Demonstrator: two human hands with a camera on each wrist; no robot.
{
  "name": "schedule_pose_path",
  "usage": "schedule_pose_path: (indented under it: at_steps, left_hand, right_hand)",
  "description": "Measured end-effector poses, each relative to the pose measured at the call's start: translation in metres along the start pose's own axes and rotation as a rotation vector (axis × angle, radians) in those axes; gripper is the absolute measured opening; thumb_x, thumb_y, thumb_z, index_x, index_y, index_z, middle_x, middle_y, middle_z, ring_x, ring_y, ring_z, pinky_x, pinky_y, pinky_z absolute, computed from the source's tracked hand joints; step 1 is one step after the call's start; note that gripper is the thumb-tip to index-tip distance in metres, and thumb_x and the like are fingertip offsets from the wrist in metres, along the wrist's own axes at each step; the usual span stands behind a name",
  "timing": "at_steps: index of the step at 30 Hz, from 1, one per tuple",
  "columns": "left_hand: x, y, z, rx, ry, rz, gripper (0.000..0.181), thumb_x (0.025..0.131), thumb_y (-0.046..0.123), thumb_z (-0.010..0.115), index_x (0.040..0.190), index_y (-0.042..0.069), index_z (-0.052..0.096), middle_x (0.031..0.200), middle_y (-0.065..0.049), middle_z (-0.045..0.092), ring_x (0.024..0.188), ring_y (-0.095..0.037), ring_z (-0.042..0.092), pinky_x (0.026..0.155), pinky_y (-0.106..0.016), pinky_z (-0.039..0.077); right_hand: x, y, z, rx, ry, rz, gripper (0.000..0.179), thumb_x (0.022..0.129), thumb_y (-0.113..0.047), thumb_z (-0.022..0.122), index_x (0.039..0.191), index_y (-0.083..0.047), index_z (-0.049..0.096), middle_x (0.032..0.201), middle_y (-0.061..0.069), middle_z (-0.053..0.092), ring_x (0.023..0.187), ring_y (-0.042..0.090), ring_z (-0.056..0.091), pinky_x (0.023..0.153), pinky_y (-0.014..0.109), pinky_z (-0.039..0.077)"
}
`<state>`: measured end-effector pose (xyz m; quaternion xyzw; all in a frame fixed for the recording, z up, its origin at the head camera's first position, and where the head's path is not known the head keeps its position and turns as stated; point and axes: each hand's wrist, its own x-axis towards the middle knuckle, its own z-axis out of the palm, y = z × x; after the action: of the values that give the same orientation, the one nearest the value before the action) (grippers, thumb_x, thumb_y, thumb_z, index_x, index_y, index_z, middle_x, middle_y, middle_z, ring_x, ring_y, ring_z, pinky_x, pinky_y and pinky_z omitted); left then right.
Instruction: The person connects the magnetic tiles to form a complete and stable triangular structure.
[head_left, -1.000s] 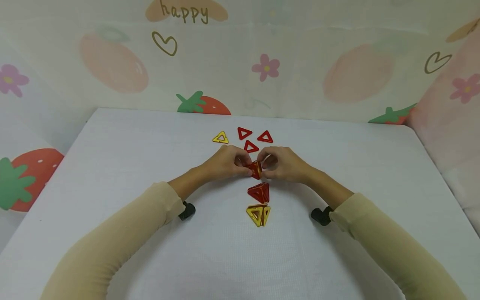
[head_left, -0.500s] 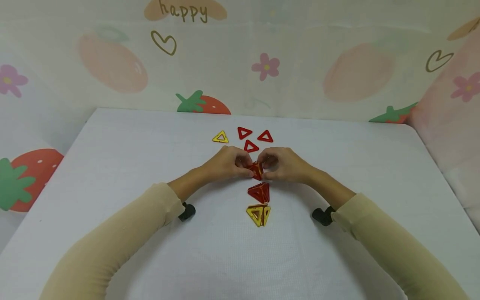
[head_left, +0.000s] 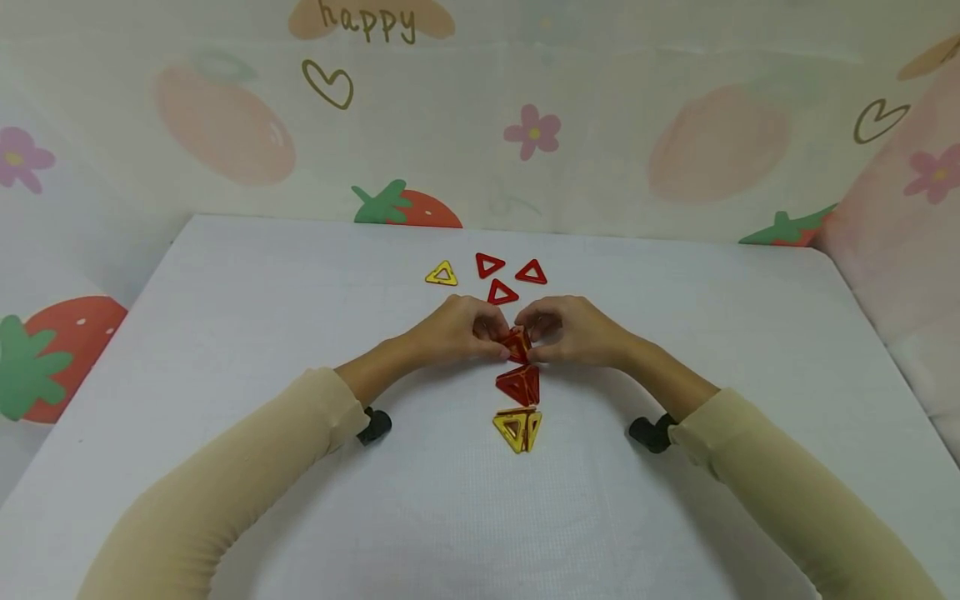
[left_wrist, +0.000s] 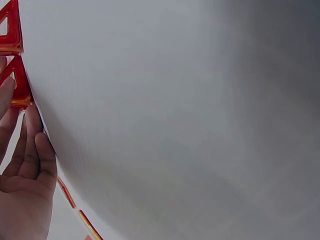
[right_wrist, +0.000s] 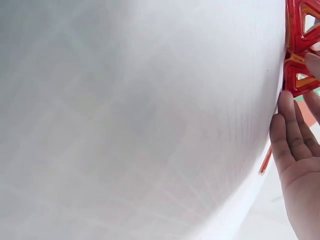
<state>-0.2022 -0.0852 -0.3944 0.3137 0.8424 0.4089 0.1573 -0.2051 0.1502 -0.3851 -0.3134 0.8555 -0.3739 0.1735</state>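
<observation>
A small red pyramid of triangular magnetic tiles [head_left: 517, 343] stands between the two hands in the head view. My left hand [head_left: 457, 332] grips its left side between thumb and fingers. From the right, my right hand [head_left: 576, 331] holds the same pyramid with thumb and fingertips. Just nearer stands a second red pyramid [head_left: 519, 385], close against the held one; both wrist views show red tile faces meeting at a corner. A yellow pyramid [head_left: 516, 430] stands nearest the body, behind the second red one's near tip.
Beyond the hands lie loose flat triangle tiles: a yellow one [head_left: 442, 273] and three red ones [head_left: 501, 292]. All rest on a white table [head_left: 300, 283]. A printed cloth [head_left: 592, 108] hangs along the table's far edge.
Both hands have slid the held red pyramid slightly nearer and to the right, toward the second red pyramid. The other tiles stay where they were.
</observation>
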Motion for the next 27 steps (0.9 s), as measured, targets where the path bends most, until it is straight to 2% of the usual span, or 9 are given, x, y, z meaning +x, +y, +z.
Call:
schedule_pose_path:
  at_steps: [11, 27]
  left_hand:
    - [-0.0021, 0.0019, -0.0003, -0.027, -0.033, 0.020, 0.018, 0.084, 0.011, 0.080, 0.100, 0.005, 0.074, 0.090, -0.001, 0.071, 0.077, -0.014, 0.062, 0.073, -0.025, 0.053]
    - [-0.0023, 0.0018, -0.0039, 0.019, -0.017, 0.010, 0.022, 0.083, 0.017, 0.082, 0.100, 0.006, 0.073, 0.090, 0.000, 0.070, 0.080, -0.014, 0.062, 0.074, -0.025, 0.052]
  right_hand:
    - [-0.0046, 0.0001, -0.0017, 0.075, -0.019, 0.007, 0.034, 0.083, -0.005, 0.077, 0.116, -0.005, 0.069, 0.105, 0.005, 0.068, 0.092, 0.020, 0.064, 0.088, 0.038, 0.053]
    - [-0.0029, -0.0009, -0.0050, 0.057, -0.029, 0.021, 0.041, 0.082, -0.009, 0.079, 0.121, -0.003, 0.067, 0.105, 0.007, 0.067, 0.091, 0.019, 0.064, 0.088, 0.037, 0.053]
